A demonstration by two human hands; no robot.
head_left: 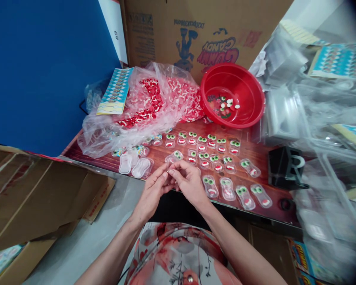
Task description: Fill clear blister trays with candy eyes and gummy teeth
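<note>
My left hand [153, 190] and my right hand [189, 182] meet at the near edge of the wooden table [255, 152], fingertips pinched together. Whatever sits between them is too small to make out. Just beyond the fingers lie rows of clear blister shells filled with green-eyed, red-mouthed gummy candy [207, 148]. Empty white shells [133, 164] lie to the left of my hands. A red bowl [249, 95] with a few loose candies stands at the back.
A clear plastic bag of red candy [148, 103] lies at the back left with a printed card sheet [115, 91]. A gummy candy carton [195, 31] stands behind. A black device [284, 166] and stacked clear plastic [314, 118] fill the right. Open cardboard boxes [38, 202] are left.
</note>
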